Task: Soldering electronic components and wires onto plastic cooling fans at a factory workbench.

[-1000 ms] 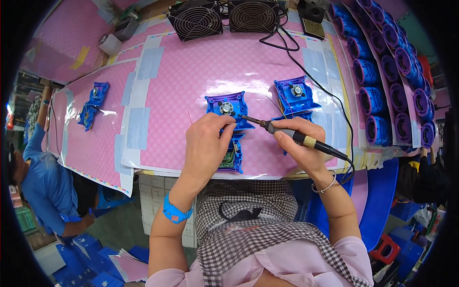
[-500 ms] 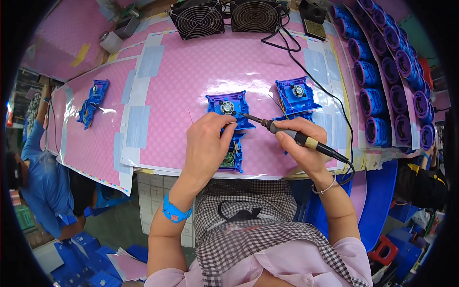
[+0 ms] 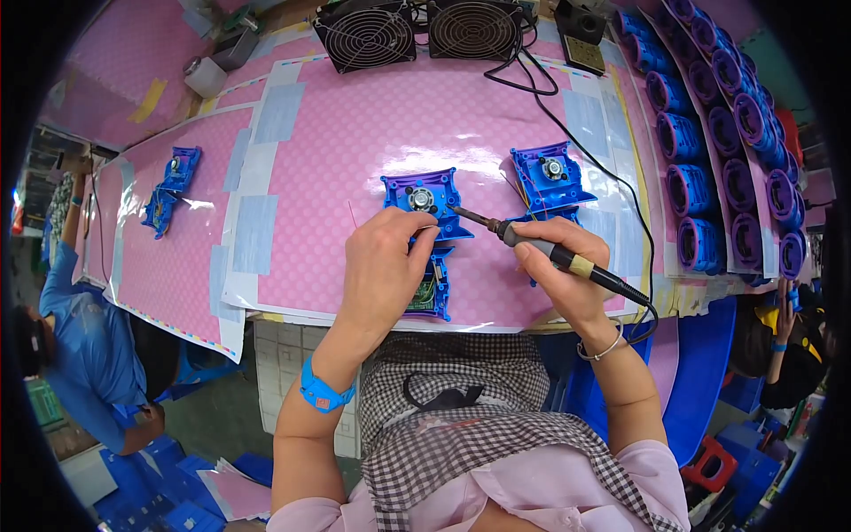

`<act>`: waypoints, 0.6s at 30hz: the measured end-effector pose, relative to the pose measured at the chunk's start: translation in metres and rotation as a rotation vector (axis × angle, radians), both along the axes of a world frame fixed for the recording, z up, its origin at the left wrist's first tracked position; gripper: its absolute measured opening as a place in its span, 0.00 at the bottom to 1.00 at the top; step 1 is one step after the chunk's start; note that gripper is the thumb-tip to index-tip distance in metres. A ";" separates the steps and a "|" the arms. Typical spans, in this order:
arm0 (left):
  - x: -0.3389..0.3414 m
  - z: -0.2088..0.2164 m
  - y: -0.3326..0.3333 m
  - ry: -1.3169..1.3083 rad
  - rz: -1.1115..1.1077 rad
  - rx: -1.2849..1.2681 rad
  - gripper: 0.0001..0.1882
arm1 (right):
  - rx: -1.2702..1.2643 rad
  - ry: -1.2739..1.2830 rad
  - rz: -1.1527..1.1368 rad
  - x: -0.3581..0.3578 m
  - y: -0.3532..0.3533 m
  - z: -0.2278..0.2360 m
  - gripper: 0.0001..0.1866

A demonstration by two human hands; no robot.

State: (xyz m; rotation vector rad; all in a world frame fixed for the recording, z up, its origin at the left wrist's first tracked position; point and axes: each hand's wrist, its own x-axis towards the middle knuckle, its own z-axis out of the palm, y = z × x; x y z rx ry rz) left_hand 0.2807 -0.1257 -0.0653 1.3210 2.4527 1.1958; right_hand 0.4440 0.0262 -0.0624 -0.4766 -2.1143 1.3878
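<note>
My right hand (image 3: 567, 270) grips a soldering iron (image 3: 581, 267) like a pen, its tip pointing left at the right side of a blue plastic housing half (image 3: 398, 188). A round silver speaker (image 3: 422, 199) is set in that half. My left hand (image 3: 383, 266) is closed in a pinch at the half's lower edge; what its fingertips hold is too small to make out. A thin red wire stands out past its left side. Below, partly behind my fingers, lies another blue half with a green circuit board (image 3: 425, 296) and wires.
Another opened blue housing (image 3: 551, 170) with wires lies right of centre, and one more (image 3: 172, 188) at far left. Two black fans (image 3: 368, 35) stand at the back near an iron stand (image 3: 581, 40). Rows of blue-purple housings (image 3: 690, 188) line the right. The iron's cord (image 3: 612, 173) crosses the table.
The iron's tip has shifted slightly up and right at the housing. My left hand has stayed put. At far right, a co-worker's raised forearm and hand have come into view.
</note>
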 end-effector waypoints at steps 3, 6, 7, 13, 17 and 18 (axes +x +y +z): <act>0.000 0.000 0.001 0.010 -0.005 0.008 0.05 | -0.001 0.003 -0.004 0.001 0.000 0.001 0.11; -0.001 0.000 0.000 0.006 -0.005 0.008 0.05 | -0.008 0.008 -0.007 0.001 -0.001 0.002 0.11; 0.000 0.000 0.000 0.005 -0.002 0.002 0.05 | -0.014 0.014 -0.009 0.002 -0.001 0.002 0.11; -0.001 -0.001 0.000 0.014 -0.003 -0.002 0.05 | -0.054 0.000 -0.027 0.006 0.001 0.000 0.11; 0.001 0.002 0.001 -0.032 0.007 -0.012 0.05 | -0.054 0.011 -0.033 0.009 0.001 0.000 0.11; 0.001 0.002 0.002 -0.029 0.008 -0.013 0.05 | -0.076 0.009 -0.049 0.009 0.000 -0.001 0.11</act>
